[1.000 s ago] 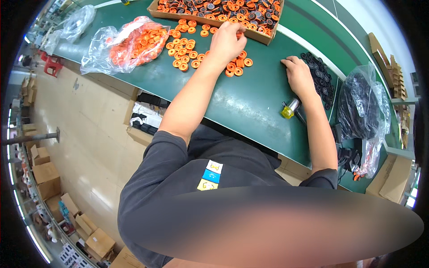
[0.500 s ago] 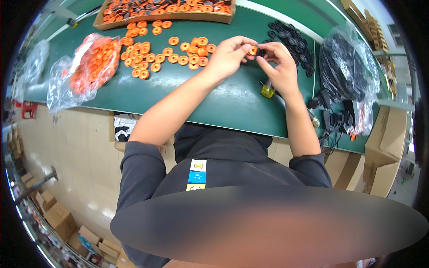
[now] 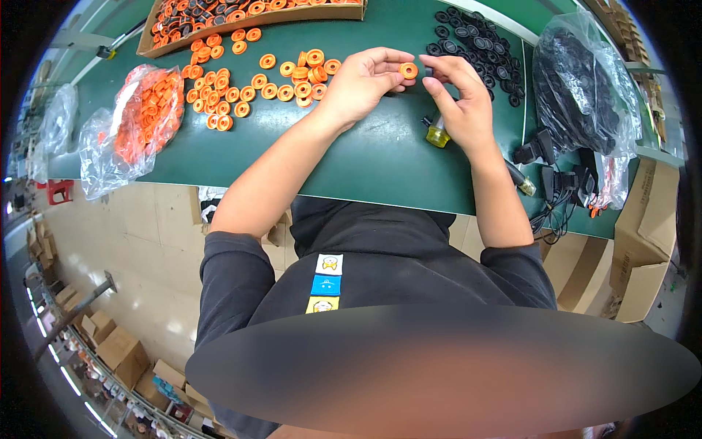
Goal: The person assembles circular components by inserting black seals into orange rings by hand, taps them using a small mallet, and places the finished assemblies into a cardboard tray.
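Observation:
At the middle of the green table's far half, my left hand [image 3: 363,86] pinches an orange wheel-like disc [image 3: 408,71] between thumb and fingers. The disc has a round hole and faces up. Just right of it, my right hand [image 3: 468,106] has its thumb and fingers curled around a small dark part [image 3: 429,73], seen mostly edge-on; its kind is hard to make out. The two hands are close but apart. Below the right hand lies a tool with a clear yellow end [image 3: 438,136], partly covered by the hand. Loose orange discs [image 3: 302,89] lie left of my left hand.
Black rings [image 3: 479,45] are heaped at the far right. A cardboard tray [image 3: 252,23] of orange and black pieces stands at the back left. Plastic bags hold orange discs [image 3: 150,110] and black parts [image 3: 574,88]. Black cables [image 3: 559,205] lie at the right edge.
The orange disc and the dark part, close together before, are now apart. The disc has turned face up in my left hand. The whole view has shifted slightly.

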Tool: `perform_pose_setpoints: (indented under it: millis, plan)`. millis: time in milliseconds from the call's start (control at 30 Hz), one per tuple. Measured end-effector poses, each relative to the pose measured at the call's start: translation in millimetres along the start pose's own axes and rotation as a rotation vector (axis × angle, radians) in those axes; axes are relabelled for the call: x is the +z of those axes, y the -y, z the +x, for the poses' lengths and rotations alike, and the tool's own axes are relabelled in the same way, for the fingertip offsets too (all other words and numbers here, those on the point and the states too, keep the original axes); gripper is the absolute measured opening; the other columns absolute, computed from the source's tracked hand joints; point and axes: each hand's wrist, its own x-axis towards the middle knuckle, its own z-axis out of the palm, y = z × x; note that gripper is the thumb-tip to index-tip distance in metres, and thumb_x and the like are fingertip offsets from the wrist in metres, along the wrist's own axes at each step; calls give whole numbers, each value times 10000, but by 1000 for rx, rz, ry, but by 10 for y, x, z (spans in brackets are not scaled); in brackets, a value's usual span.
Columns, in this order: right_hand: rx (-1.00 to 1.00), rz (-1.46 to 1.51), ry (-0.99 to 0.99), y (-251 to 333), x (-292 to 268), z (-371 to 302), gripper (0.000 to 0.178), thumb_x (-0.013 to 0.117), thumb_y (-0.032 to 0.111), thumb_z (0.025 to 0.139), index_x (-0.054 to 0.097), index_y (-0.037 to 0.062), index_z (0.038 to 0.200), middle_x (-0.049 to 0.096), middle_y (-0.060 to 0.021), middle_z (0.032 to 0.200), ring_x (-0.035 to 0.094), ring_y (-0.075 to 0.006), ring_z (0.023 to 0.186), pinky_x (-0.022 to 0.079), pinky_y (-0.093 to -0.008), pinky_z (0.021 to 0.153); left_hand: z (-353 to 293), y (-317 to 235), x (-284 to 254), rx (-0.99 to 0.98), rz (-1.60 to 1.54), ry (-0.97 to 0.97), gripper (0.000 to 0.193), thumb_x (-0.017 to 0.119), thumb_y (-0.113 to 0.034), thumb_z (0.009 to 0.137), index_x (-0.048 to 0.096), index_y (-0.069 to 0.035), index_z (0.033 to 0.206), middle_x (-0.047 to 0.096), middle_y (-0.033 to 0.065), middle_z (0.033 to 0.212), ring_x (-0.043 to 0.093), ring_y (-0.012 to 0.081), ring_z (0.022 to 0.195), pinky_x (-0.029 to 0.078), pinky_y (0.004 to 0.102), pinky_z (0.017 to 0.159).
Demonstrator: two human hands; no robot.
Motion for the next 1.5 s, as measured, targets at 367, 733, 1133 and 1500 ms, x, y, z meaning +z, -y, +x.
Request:
perform_pose_setpoints:
  millis: [367, 733, 1133, 1500]
  plan:
    - [15, -3, -68, 15, 40, -4, 267, 768, 68, 806, 687, 21, 1057, 723, -115, 1029, 701, -212, 892, 554, -317, 815, -27, -48, 11, -54, 25, 54, 329, 641, -49, 943, 603, 31, 1259, 697, 98, 1119, 666, 136, 977, 537, 266, 867]
    - [-97, -232, -41, 22, 5, 17, 305, 800, 104, 765, 701, 31, 1045, 702, -125, 992, 687, -293, 912, 547, -358, 820, -42, -32, 36, 6, 100, 42, 307, 617, -49, 963, 595, 45, 1254, 687, 117, 1129, 668, 147, 990, 555, 271, 873]
    - [-118, -273, -65, 102, 4, -12, 299, 803, 108, 762, 714, 34, 1038, 696, -116, 966, 691, -277, 865, 559, -344, 759, -44, 25, 56, 28, 109, 19, 274, 584, -16, 972, 598, 53, 1237, 687, 121, 1131, 667, 149, 1004, 557, 269, 872]
    - [-78, -376, -45, 179, 22, -19, 275, 782, 120, 766, 720, 27, 1017, 657, -108, 871, 661, -291, 765, 545, -371, 688, -39, 26, 93, 7, 128, -9, 271, 594, 4, 958, 603, 62, 1222, 693, 114, 1116, 669, 132, 975, 557, 249, 856]
